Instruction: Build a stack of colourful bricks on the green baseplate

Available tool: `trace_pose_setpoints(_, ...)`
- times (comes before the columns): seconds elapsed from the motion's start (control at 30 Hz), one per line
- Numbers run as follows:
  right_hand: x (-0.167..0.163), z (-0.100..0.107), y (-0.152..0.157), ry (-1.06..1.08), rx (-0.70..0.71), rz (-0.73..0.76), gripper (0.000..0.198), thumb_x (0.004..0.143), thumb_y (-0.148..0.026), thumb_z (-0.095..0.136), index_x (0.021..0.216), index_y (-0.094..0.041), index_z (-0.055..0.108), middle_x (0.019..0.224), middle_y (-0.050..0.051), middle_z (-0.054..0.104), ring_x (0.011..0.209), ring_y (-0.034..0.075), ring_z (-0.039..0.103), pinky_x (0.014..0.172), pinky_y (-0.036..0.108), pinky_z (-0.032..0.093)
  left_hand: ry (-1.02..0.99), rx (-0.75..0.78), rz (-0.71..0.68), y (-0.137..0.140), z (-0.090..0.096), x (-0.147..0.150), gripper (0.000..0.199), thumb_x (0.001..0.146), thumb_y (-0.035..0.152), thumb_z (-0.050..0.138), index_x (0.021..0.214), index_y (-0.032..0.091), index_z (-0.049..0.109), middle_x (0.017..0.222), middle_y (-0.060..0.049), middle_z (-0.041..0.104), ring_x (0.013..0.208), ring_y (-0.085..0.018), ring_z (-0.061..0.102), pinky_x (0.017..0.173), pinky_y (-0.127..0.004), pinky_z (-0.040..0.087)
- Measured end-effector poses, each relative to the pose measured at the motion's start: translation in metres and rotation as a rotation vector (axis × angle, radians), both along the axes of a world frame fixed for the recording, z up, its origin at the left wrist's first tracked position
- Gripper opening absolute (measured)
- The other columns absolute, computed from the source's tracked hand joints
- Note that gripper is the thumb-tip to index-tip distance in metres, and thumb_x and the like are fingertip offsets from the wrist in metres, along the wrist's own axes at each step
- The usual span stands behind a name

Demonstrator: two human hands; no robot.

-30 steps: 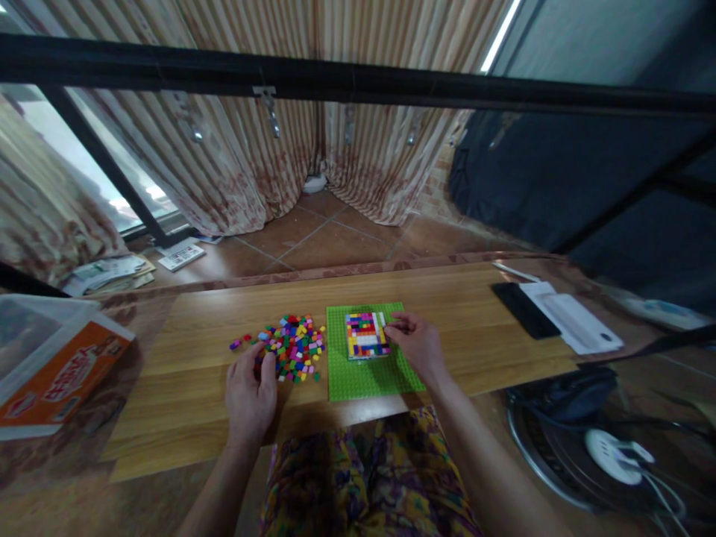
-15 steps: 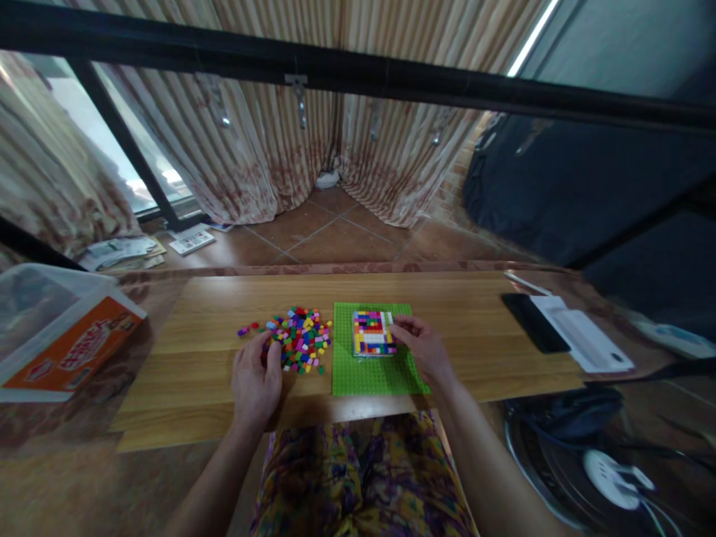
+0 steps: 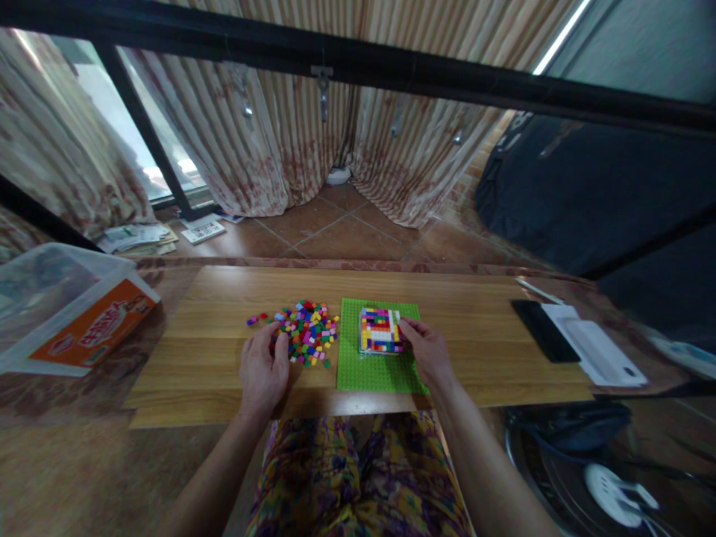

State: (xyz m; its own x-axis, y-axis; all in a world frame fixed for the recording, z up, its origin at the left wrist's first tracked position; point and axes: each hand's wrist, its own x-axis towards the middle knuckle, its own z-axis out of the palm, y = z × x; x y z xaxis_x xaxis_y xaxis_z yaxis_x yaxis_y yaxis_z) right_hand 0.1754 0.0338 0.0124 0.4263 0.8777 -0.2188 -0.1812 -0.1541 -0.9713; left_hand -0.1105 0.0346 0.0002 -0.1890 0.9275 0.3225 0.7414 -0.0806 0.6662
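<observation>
A green baseplate (image 3: 369,369) lies on the wooden table (image 3: 212,298). On its far half stands a flat block of small coloured bricks (image 3: 379,330). My right hand (image 3: 428,352) rests on the plate with its fingertips against the block's right edge. A loose pile of small coloured bricks (image 3: 306,333) lies left of the plate. My left hand (image 3: 262,371) lies palm down at the pile's near left edge, fingertips touching the bricks. Whether a brick is pinched in either hand is too small to tell.
A clear plastic tub with an orange label (image 3: 72,313) sits at the table's left end. A black phone (image 3: 545,341) and a white flat device (image 3: 593,350) lie at the right end. A fan (image 3: 598,477) stands on the floor at right. Papers (image 3: 139,237) lie by the curtain.
The view has swung a little, so everything sits slightly further right and lower. Both hands stay at the same places by the pile and the block.
</observation>
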Motion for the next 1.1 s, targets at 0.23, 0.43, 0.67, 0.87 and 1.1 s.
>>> trace_pose_setpoints(0.23, 0.0, -0.002, -0.002, -0.258, 0.024, -0.007, 0.048, 0.066, -0.057, 0.073, 0.089, -0.015, 0.072, 0.081, 0.007, 0.074, 0.069, 0.018, 0.065, 0.067, 0.033, 0.053, 0.003, 0.003, -0.008, -0.001, 0.001, 0.001, 0.039, 0.092, 0.041, 0.041, 0.114, 0.017, 0.063, 0.112, -0.011, 0.069, 0.109, -0.026, 0.059, 0.1, -0.042, 0.043)
trace_pose_setpoints(0.43, -0.005, 0.001, -0.007, -0.508, 0.058, -0.006, 0.047, 0.079, -0.056, 0.059, 0.095, -0.014, 0.072, 0.089, 0.01, 0.075, 0.081, 0.021, 0.067, 0.075, 0.034, 0.053, -0.001, 0.003, -0.007, -0.001, 0.0, 0.001, 0.042, 0.093, 0.043, 0.04, 0.114, 0.015, 0.063, 0.112, -0.013, 0.068, 0.109, -0.026, 0.059, 0.1, -0.041, 0.043)
trace_pose_setpoints(0.67, 0.002, -0.002, -0.01, -0.492, 0.005, 0.02, 0.052, 0.078, -0.06, 0.06, 0.097, -0.013, 0.071, 0.087, 0.011, 0.074, 0.078, 0.023, 0.067, 0.071, 0.034, 0.052, -0.022, 0.007, 0.002, -0.003, 0.001, 0.002, 0.041, 0.094, 0.041, 0.04, 0.114, 0.015, 0.064, 0.111, -0.013, 0.069, 0.107, -0.026, 0.059, 0.098, -0.043, 0.045)
trace_pose_setpoints(0.87, -0.015, 0.014, -0.029, -0.688, 0.148, -0.102, 0.045, 0.086, -0.054, 0.053, 0.105, -0.016, 0.068, 0.096, 0.011, 0.071, 0.083, 0.022, 0.065, 0.075, 0.035, 0.05, -0.062, 0.006, 0.01, -0.005, -0.001, 0.003, 0.037, 0.095, 0.038, 0.042, 0.114, 0.016, 0.064, 0.109, -0.012, 0.069, 0.107, -0.025, 0.059, 0.097, -0.042, 0.046)
trace_pose_setpoints(1.1, -0.088, 0.028, -0.051, -0.8, 0.319, 0.374, 0.024, 0.093, -0.033, 0.048, 0.094, -0.023, 0.07, 0.097, 0.006, 0.07, 0.089, 0.019, 0.064, 0.082, 0.032, 0.049, -0.098, 0.001, 0.023, -0.007, 0.0, 0.004, 0.034, 0.095, 0.036, 0.042, 0.113, 0.017, 0.065, 0.109, -0.011, 0.07, 0.105, -0.025, 0.06, 0.097, -0.043, 0.046)
